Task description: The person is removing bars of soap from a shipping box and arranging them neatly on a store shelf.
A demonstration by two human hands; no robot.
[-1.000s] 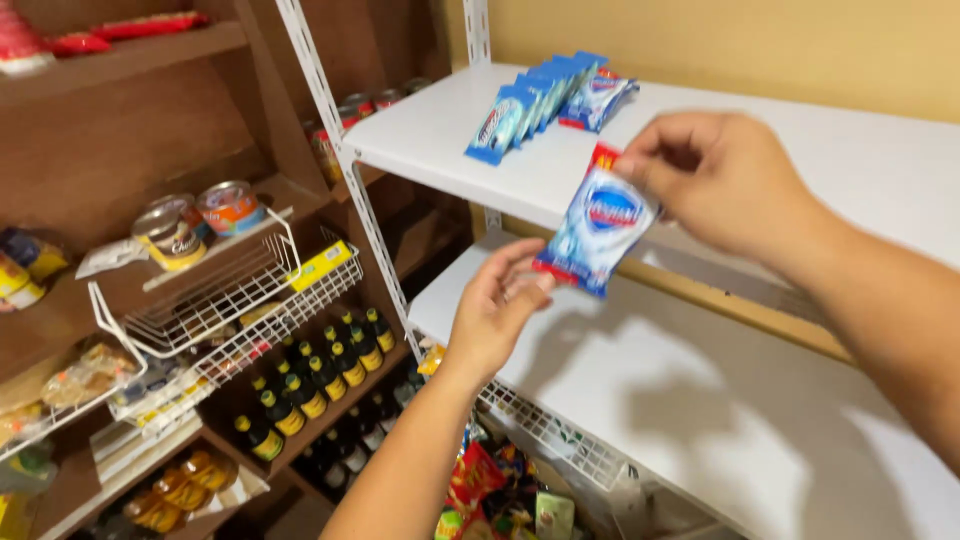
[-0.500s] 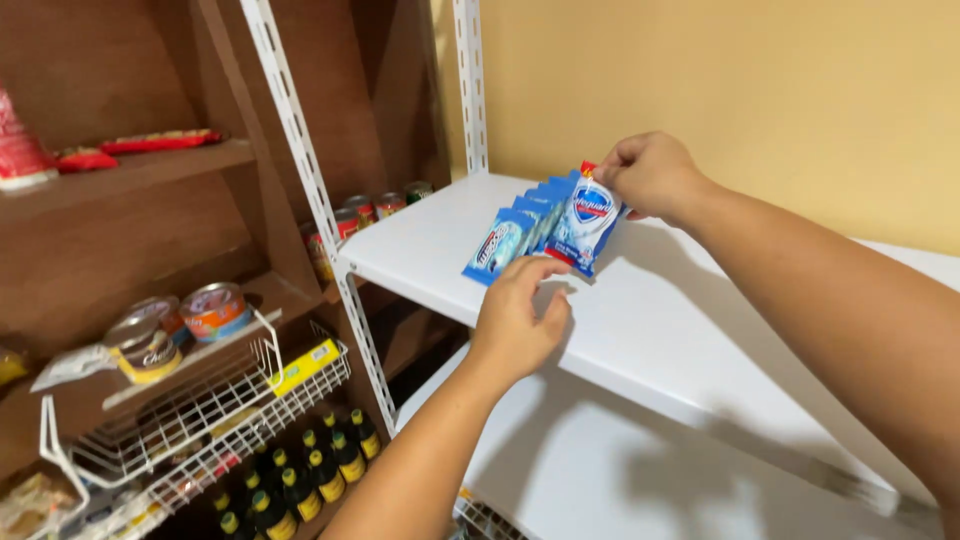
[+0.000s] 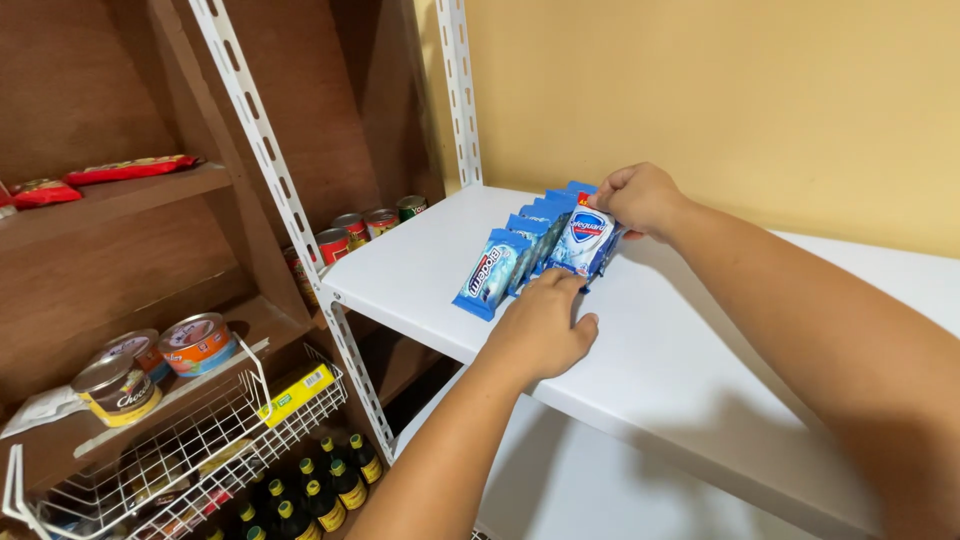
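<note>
Since the earlier frames, the blue-and-white soap packet [image 3: 583, 242] has travelled from mid-air in front of the shelves to the white shelf [image 3: 690, 350], where it now stands at the near-right end of the row of blue packets [image 3: 520, 258]. The right hand [image 3: 640, 197] sits above and behind the packet, fingers curled closed over its top edge and pinching it. The left hand [image 3: 540, 330] rests knuckles-up on the shelf just in front of the row, fingers bent, fingertips touching the lower edge of the packet; it grips nothing.

Procedure for seating the packet well, as judged from this view:
- Keep the right-hand pinch on the top edge until the base lies flat on the shelf.
- Use the left fingertips as a stop against the lower edge so the packet does not slide forward.
- Tilt the packet to match the lean of its neighbours, face outward.
- Release gently; a sudden release may topple the row.

Left of both hands, cans [image 3: 365, 226] stand on a brown wooden shelf, well apart from the row
</note>
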